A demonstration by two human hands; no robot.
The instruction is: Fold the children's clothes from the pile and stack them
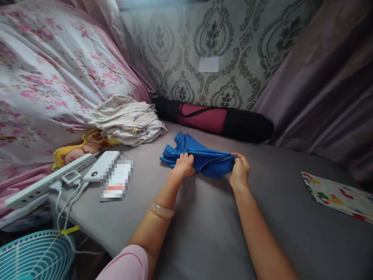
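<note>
A crumpled blue garment (201,153), perhaps a shirt, lies partly folded over the grey bed surface (210,225). My left hand (184,165) is closed on its near edge, left of the middle, and a bangle circles that wrist. At the cloth's right end, my right hand (240,171) pinches a corner between thumb and fingers. The fabric between both hands is drawn fairly taut, while its left end bunches up on the bed.
Behind lies a long black and maroon bag (204,118). To the left are piled pale cloth (128,118), a white power bank (101,165), a power strip (49,182) and a turquoise fan (35,256). A folded patterned cloth (338,196) rests at right.
</note>
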